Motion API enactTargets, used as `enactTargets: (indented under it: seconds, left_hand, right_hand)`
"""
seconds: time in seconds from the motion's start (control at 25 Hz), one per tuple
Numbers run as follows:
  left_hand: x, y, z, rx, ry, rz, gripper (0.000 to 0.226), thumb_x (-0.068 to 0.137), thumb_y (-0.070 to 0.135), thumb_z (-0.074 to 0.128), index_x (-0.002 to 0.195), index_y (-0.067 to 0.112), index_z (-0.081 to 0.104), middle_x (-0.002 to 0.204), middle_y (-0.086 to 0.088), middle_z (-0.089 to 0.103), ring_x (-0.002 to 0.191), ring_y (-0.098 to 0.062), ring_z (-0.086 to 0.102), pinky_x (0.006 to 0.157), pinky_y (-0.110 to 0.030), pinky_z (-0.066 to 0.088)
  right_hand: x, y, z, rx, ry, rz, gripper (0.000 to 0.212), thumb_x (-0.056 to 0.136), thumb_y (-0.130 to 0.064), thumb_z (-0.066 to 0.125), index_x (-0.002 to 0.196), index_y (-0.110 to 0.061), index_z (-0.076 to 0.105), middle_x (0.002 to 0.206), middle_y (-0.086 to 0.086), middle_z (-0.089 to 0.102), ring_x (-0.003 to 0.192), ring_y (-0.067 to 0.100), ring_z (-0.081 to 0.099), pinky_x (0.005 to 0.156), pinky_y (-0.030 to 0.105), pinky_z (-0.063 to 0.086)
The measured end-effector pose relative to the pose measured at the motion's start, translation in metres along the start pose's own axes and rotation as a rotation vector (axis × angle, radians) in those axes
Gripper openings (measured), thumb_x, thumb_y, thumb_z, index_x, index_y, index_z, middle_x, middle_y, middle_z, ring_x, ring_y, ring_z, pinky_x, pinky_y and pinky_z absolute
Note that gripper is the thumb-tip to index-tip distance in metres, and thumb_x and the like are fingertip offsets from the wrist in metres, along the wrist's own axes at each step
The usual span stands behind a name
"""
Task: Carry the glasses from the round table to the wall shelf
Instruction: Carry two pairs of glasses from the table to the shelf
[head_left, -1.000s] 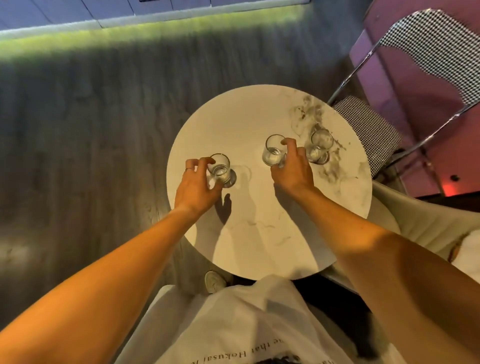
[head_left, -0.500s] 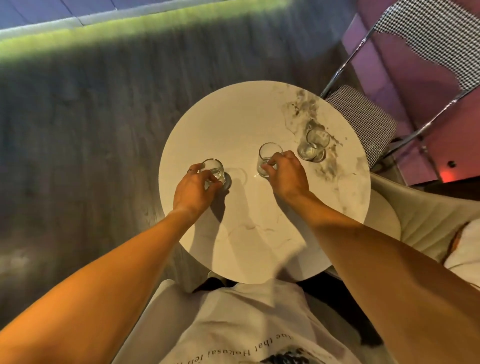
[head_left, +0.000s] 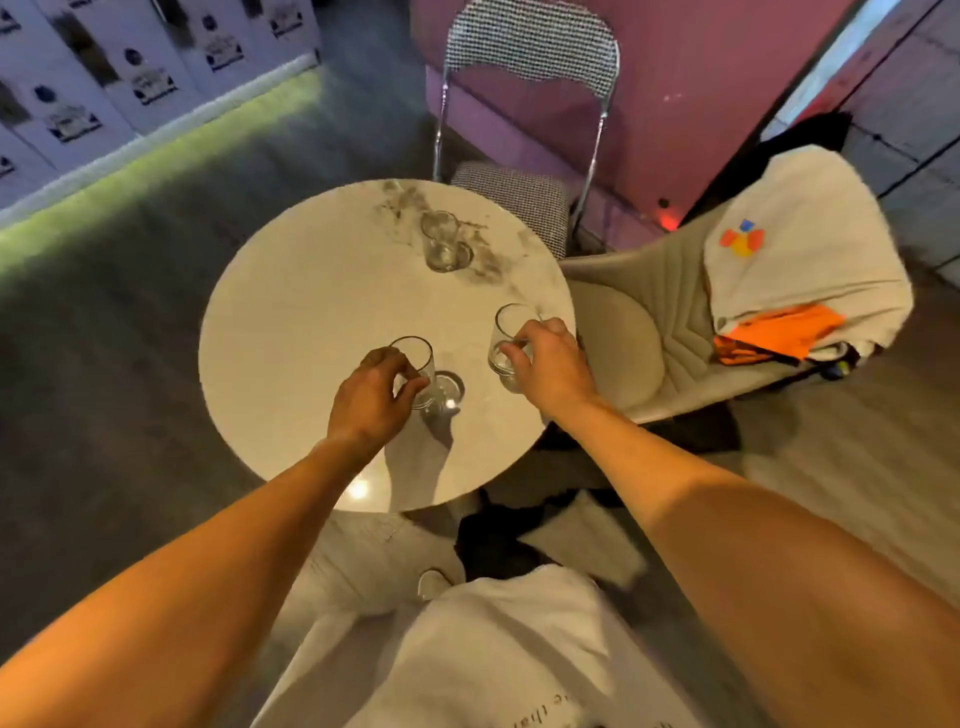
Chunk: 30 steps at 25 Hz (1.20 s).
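The round desk (head_left: 311, 322) carries three clear glasses, and you are standing at its near edge. Beyond its right edge sits a padded chair (head_left: 639, 332) draped with a pale garment (head_left: 810, 249); a houndstooth folding chair (head_left: 524, 93) stands at the far edge. Your left hand (head_left: 371, 397) is clamped around the near glass (head_left: 415, 369) close to the near edge, apparently lifted just clear of its shadow. Your right hand (head_left: 550, 364) is closed on the second glass (head_left: 506, 338) by the right edge, held tilted. The third glass (head_left: 441, 241) stands untouched near the far edge, on the dark marbling. Risks, in my judgement: the tilted glass could slip from a fingertip grip, either glass could strike the desk edge or the padded chair as you turn, and one glass remains for a second trip. The wall shelf is not in view. Writing on your shirt (head_left: 519, 660) is upside down and cut off; wall labels are too blurred to read.
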<state>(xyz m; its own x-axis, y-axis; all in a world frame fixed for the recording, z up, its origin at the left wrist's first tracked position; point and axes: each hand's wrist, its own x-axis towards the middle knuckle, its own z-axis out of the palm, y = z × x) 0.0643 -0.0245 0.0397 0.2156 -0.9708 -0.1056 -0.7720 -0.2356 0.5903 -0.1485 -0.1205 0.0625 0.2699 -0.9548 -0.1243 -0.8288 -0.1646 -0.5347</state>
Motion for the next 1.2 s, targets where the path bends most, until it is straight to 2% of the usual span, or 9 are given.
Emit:
enactTargets:
  seconds: [0.2, 0.36, 0.48, 0.6, 0.76, 0.88, 0.96, 1.08, 1.2]
  left_hand:
    - [-0.009, 0.096, 0.045, 0.027, -0.126, 0.264, 0.022, 0.090, 0.042, 0.060, 0.088, 0.019, 0.061, 0.106, -0.006, 0.063, 0.090, -0.029, 0.060, 0.070, -0.029, 0.037]
    - [-0.034, 0.184, 0.090, 0.056, -0.234, 0.486, 0.028, 0.090, 0.044, 0.059, 0.097, 0.018, 0.063, 0.110, -0.006, 0.061, 0.094, -0.028, 0.061, 0.076, -0.031, 0.045]
    - [-0.064, 0.252, 0.132, 0.080, -0.313, 0.639, 0.028, 0.090, 0.045, 0.059, 0.096, 0.018, 0.062, 0.108, -0.006, 0.061, 0.094, -0.030, 0.061, 0.078, -0.036, 0.049]
    - [-0.109, 0.326, 0.188, 0.081, -0.436, 0.768, 0.027, 0.089, 0.041, 0.061, 0.096, 0.015, 0.063, 0.108, -0.009, 0.062, 0.095, -0.033, 0.062, 0.076, -0.035, 0.046]
    - [-0.180, 0.422, 0.254, 0.080, -0.496, 0.877, 0.026, 0.087, 0.044, 0.063, 0.091, 0.019, 0.063, 0.112, -0.009, 0.063, 0.098, -0.033, 0.062, 0.080, -0.037, 0.047]
    - [-0.231, 0.495, 0.298, 0.072, -0.563, 0.965, 0.019, 0.087, 0.043, 0.064, 0.079, 0.030, 0.053, 0.103, -0.010, 0.064, 0.094, -0.032, 0.062, 0.072, -0.031, 0.039]
    - [-0.255, 0.540, 0.326, 0.067, -0.565, 0.998, 0.016, 0.087, 0.042, 0.063, 0.081, 0.028, 0.056, 0.102, -0.011, 0.064, 0.092, -0.032, 0.061, 0.070, -0.030, 0.037]
    - [-0.268, 0.595, 0.369, 0.090, -0.569, 1.050, 0.021, 0.087, 0.040, 0.063, 0.092, 0.020, 0.065, 0.104, -0.011, 0.065, 0.093, -0.034, 0.062, 0.071, -0.034, 0.044]
    - [-0.266, 0.655, 0.418, 0.089, -0.602, 1.123, 0.022, 0.085, 0.040, 0.062, 0.090, 0.019, 0.065, 0.101, -0.010, 0.068, 0.094, -0.036, 0.063, 0.074, -0.042, 0.052]
  right_hand:
    - [-0.092, 0.073, -0.063, -0.010, 0.164, 0.221, 0.028, 0.093, -0.038, 0.057, 0.104, -0.012, 0.063, 0.114, 0.013, 0.056, 0.101, 0.032, 0.058, 0.084, 0.038, 0.048]
    - [-0.177, 0.140, -0.105, 0.008, 0.326, 0.415, 0.027, 0.093, -0.038, 0.058, 0.100, -0.013, 0.064, 0.110, 0.014, 0.057, 0.097, 0.035, 0.060, 0.085, 0.042, 0.051]
    - [-0.247, 0.193, -0.134, 0.055, 0.425, 0.556, 0.024, 0.092, -0.036, 0.060, 0.099, -0.014, 0.066, 0.110, 0.013, 0.058, 0.098, 0.033, 0.060, 0.085, 0.037, 0.048]
    - [-0.328, 0.254, -0.164, 0.065, 0.537, 0.675, 0.021, 0.091, -0.035, 0.062, 0.095, -0.014, 0.066, 0.108, 0.014, 0.060, 0.098, 0.033, 0.060, 0.082, 0.034, 0.046]
    - [-0.430, 0.325, -0.207, 0.055, 0.588, 0.787, 0.023, 0.091, -0.037, 0.061, 0.094, -0.015, 0.065, 0.108, 0.013, 0.060, 0.097, 0.034, 0.060, 0.080, 0.036, 0.047]
    - [-0.496, 0.378, -0.243, 0.055, 0.628, 0.854, 0.021, 0.090, -0.037, 0.062, 0.094, -0.016, 0.066, 0.111, 0.012, 0.060, 0.098, 0.032, 0.061, 0.082, 0.035, 0.049]
    - [-0.528, 0.410, -0.263, 0.050, 0.674, 0.892, 0.022, 0.090, -0.037, 0.062, 0.094, -0.015, 0.066, 0.109, 0.013, 0.061, 0.097, 0.032, 0.061, 0.081, 0.034, 0.048]
    - [-0.556, 0.453, -0.289, 0.057, 0.724, 0.925, 0.022, 0.090, -0.036, 0.063, 0.093, -0.015, 0.067, 0.109, 0.013, 0.061, 0.098, 0.032, 0.061, 0.080, 0.034, 0.047]
    - [-0.567, 0.511, -0.323, 0.087, 0.772, 0.965, 0.020, 0.089, -0.035, 0.063, 0.095, -0.016, 0.068, 0.110, 0.013, 0.061, 0.100, 0.032, 0.060, 0.082, 0.033, 0.047]
